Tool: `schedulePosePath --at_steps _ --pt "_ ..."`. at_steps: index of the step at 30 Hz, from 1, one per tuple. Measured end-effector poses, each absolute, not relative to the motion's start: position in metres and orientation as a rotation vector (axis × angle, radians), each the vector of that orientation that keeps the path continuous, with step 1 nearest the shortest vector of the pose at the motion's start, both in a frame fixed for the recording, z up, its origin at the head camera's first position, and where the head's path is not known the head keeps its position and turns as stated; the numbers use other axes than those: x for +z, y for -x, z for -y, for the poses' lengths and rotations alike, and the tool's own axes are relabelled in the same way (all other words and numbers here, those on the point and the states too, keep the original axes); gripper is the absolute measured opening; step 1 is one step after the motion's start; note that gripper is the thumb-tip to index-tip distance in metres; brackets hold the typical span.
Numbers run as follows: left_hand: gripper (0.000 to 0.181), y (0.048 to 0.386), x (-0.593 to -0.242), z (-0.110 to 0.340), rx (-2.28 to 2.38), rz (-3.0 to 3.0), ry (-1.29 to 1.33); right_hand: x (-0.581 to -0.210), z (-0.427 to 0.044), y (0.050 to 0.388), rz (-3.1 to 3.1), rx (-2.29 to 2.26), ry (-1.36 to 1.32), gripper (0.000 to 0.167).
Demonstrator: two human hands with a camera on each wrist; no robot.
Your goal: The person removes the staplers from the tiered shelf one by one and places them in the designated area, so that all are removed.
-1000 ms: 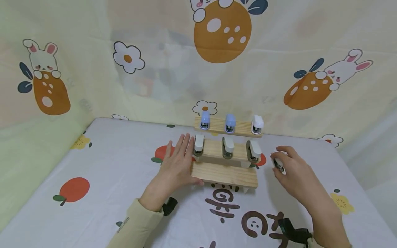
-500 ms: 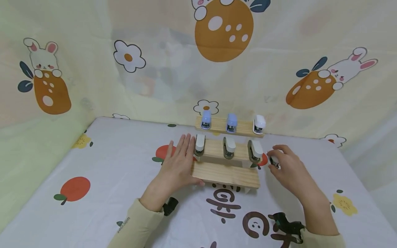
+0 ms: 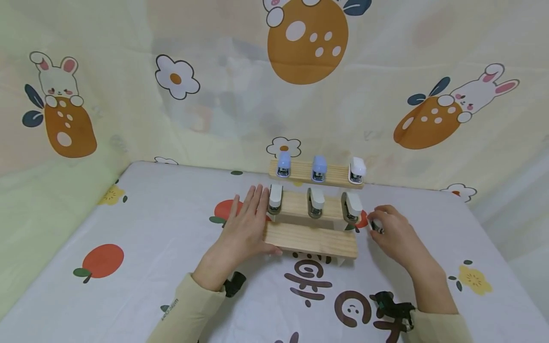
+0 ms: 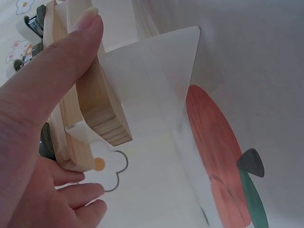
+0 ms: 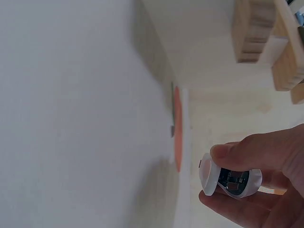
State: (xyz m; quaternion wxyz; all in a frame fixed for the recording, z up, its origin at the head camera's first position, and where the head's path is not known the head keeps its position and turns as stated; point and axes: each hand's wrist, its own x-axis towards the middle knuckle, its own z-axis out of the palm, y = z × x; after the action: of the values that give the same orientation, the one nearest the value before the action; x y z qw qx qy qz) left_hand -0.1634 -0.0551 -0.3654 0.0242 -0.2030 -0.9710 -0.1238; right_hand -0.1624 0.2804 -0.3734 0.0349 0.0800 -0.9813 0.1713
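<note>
My left hand rests against the left end of a stepped wooden stand, fingers straight, thumb on the edge of its front board. Thumb and fingers of my right hand pinch a white mini stapler, held above the table, apart from the stand's right end. Three white-and-grey staplers stand on the middle board: a left one, a centre one and a right one. On the back board are two blue staplers and a white one.
Clear supports hold up the wooden boards. Beneath the stand lies a white tablecloth printed with fruit, flowers and dark letters. A patterned curtain rises close behind the back board.
My right hand has moved left, closer to the stand's right end, carrying the stapler. My left hand has stayed in place on the stand.
</note>
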Motion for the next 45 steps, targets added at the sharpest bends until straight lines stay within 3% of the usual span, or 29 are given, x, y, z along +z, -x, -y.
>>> schedulePosePath --at_steps 29,34,45 --pt "0.140 0.164 -0.366 0.055 -0.437 3.019 0.621 -0.388 -0.280 0.168 3.138 0.507 -0.247 0.040" --pt "0.140 0.163 -0.366 0.055 -0.443 3.012 0.621 -0.382 -0.280 0.164 3.160 0.525 -0.255 0.049" --pt "0.140 0.163 -0.366 0.055 -0.432 3.010 0.621 -0.353 -0.282 0.153 3.092 0.604 -0.166 0.045"
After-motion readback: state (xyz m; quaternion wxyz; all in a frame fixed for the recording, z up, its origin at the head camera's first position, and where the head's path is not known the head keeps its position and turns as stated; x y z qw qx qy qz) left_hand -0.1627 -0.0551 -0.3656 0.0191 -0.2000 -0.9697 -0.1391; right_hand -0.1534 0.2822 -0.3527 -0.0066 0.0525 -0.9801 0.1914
